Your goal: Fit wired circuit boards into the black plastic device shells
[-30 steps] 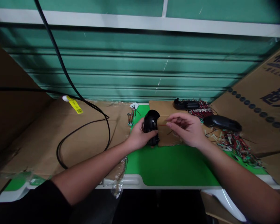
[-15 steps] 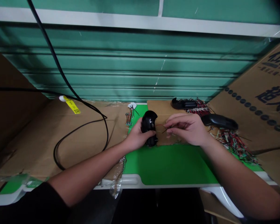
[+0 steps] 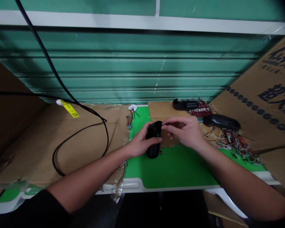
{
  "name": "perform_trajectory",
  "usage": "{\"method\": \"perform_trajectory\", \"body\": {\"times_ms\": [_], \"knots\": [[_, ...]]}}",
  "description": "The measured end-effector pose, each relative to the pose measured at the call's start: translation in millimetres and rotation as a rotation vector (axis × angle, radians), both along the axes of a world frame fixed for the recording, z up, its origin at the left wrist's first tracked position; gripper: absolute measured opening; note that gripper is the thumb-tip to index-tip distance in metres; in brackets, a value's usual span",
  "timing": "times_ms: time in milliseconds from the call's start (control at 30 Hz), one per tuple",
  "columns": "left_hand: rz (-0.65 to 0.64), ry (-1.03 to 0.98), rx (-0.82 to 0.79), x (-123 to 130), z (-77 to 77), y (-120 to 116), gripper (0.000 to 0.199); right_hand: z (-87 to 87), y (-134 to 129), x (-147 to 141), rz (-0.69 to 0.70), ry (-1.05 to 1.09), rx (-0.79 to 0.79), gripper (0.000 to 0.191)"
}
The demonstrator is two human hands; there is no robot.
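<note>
The left hand point(image 3: 142, 143) is clamped round a black plastic casing point(image 3: 154, 131) over the green desk point(image 3: 178, 167), while the right hand point(image 3: 163, 125) pinches a thin wire point(image 3: 167, 123) — barely visible — at its far end.

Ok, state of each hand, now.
Left hand: closed around the black casing.
Right hand: nearly closed at the casing's far end; whether shut on anything cannot be told.

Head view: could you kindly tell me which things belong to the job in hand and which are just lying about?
In the job: black plastic casing, in the left hand, with the right hand at its upper end; probably also the wired parts piled at right.
Apparently just lying about: looped black cable; yellow tag.
</note>
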State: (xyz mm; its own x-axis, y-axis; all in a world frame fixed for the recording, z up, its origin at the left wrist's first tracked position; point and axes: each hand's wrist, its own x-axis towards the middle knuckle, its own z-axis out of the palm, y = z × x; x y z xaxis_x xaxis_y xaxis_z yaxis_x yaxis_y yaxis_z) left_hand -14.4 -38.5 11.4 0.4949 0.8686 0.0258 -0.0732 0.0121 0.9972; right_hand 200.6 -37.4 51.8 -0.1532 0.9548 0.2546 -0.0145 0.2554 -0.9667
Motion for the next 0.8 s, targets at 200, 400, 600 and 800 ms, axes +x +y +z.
{"method": "perform_trajectory", "body": {"times_ms": [200,400,600,800], "knots": [[0.01,-0.004,0.018,2,-3.0,1,0.054,-4.5,0,-11,-0.058,0.072,-0.081,0.038],[0.001,0.022,0.069,4,-5.6,1,0.051,-11.8,2,-16,-0.096,0.111,-0.058,0.036],[0.021,0.035,0.085,4,-7.2,2,0.041,-18.9,4,-14,-0.103,0.08,-0.032,0.036],[0.046,0.069,0.056,3,-7.1,2,0.037,-17.5,3,-10,-0.093,-0.08,0.124,0.026]]}}
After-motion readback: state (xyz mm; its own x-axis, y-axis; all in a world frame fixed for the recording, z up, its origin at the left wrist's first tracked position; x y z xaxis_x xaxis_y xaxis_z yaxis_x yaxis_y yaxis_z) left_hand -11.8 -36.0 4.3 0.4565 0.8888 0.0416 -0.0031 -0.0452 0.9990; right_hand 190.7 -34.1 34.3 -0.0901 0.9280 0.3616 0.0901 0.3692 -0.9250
